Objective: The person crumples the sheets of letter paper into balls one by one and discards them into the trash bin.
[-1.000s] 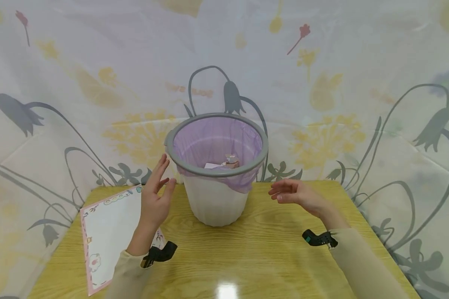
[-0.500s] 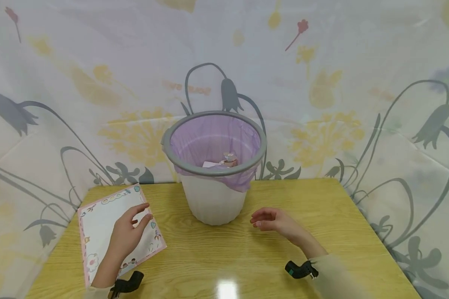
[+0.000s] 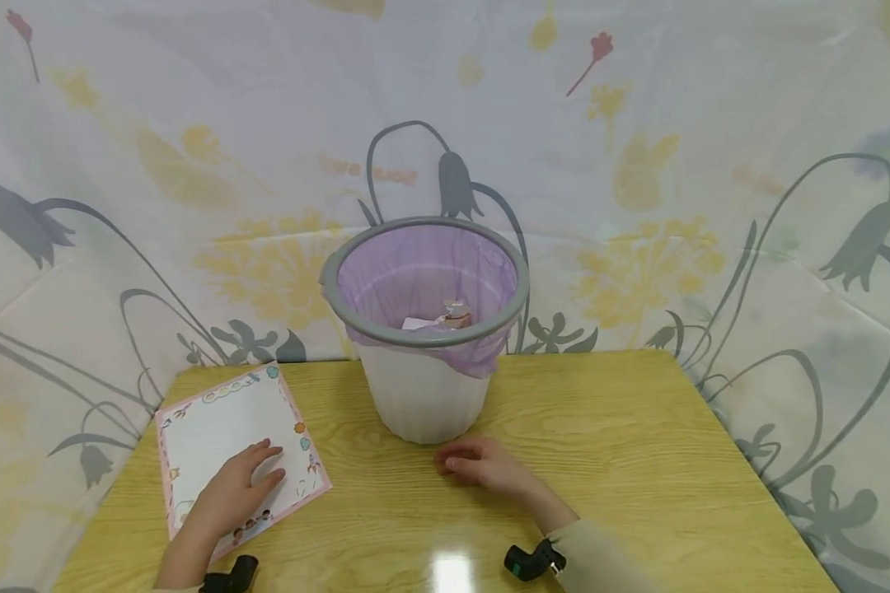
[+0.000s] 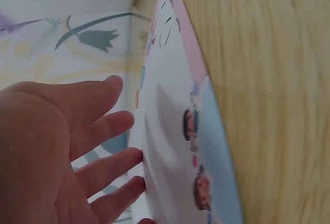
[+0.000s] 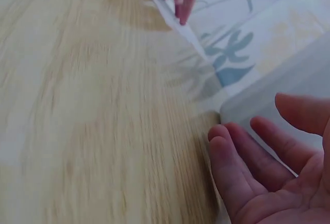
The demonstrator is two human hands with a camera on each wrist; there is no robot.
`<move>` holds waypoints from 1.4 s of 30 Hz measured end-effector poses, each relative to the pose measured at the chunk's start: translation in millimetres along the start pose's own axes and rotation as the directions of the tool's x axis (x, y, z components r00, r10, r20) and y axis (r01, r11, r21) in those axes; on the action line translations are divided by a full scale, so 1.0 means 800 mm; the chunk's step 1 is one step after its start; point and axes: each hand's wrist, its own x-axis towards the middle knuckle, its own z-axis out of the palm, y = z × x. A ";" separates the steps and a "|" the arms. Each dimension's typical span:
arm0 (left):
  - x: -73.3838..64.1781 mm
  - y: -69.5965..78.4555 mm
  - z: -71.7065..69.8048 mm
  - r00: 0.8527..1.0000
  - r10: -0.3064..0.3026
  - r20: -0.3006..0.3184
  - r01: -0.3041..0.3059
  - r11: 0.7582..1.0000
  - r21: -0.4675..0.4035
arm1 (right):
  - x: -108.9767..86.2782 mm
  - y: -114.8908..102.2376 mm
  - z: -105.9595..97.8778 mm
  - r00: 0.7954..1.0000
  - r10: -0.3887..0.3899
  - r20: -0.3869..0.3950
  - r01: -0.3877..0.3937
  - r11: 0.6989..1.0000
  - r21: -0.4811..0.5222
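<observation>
A white sheet with a pink border and small printed pictures lies on the left of the table. Over its lower part is my left hand, fingers spread and fairly straight. In the left wrist view the fingertips meet or almost meet the sheet's surface. My right hand is low over the table just in front of the bin, fingers loosely bent with nothing in them. Beside it in the right wrist view is the wall of the white bin; whether they touch I cannot tell.
The white bin stands upright at the table's back middle, with a grey rim and a purple liner. Small scraps lie inside. A flower-printed cloth hangs behind the wooden table.
Both hands have come down from beside the bin. The left has moved toward me, onto the sheet; the right has moved left and toward me, to the bin's front. Sheet and bin stay put.
</observation>
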 end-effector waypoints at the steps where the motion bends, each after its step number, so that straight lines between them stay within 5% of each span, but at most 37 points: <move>1: 0.001 0.001 0.002 1.000 0.006 0.004 -0.006 1.000 0.003 | 0.004 0.000 0.005 1.000 0.002 0.006 -0.002 1.000 0.015; 8: 0.014 0.035 0.016 0.999 -0.007 0.043 0.004 0.999 0.053 | 0.020 0.003 0.026 0.999 -0.007 0.039 0.003 0.996 0.089; 20: 0.029 0.102 0.057 1.000 -0.006 0.014 0.005 0.998 0.070 | 0.029 0.001 0.047 0.995 0.080 -0.053 -0.071 0.986 0.149; 34: 0.033 0.111 0.064 0.997 -0.001 0.074 -0.004 0.998 0.069 | 0.047 -0.006 0.069 0.994 0.100 -0.039 -0.094 0.984 0.149; 42: 0.029 0.125 0.075 0.999 -0.054 -0.003 0.054 0.993 0.108 | 0.067 -0.009 0.097 0.991 0.058 -0.124 -0.044 0.993 0.108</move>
